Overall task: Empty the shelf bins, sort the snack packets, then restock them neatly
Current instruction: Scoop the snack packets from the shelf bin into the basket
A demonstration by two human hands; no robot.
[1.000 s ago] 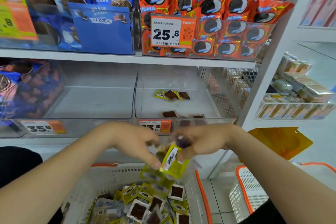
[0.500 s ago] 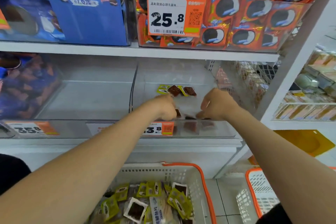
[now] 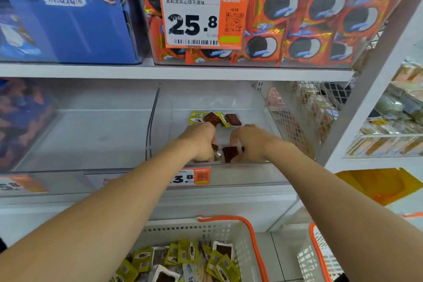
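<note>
— On the middle shelf, right-hand side: what is on your feed?
— I see both hands inside the clear bin (image 3: 251, 174), close to its front wall. The left hand (image 3: 201, 142) and the right hand (image 3: 250, 142) sit side by side, knuckles up.
— Fingers?
— On the right hand the fingers (image 3: 235, 137) are curled and pinch a brown packet (image 3: 230, 153), which stands tilted on edge between the two hands. On the left hand they are curled down too. A dark sliver and a silvery edge show under them, but I cannot tell whether that is a real grip.
— Anything else in that bin?
— A short row of packets (image 3: 215, 118) lies flat near the back wall, yellow-green and brown alternating.
— And the rest of the stock?
— Below me, a white basket (image 3: 256, 247) with an orange rim holds a loose heap of snack packets (image 3: 187, 256), yellow-green ones mixed with white-edged brown ones. A second basket (image 3: 307, 258) stands just to its right.
— Upper shelf?
— Orange cookie packs (image 3: 320, 18) behind a price card (image 3: 194, 18) reading 25.8, with a blue carton (image 3: 68, 18) to their left.
</note>
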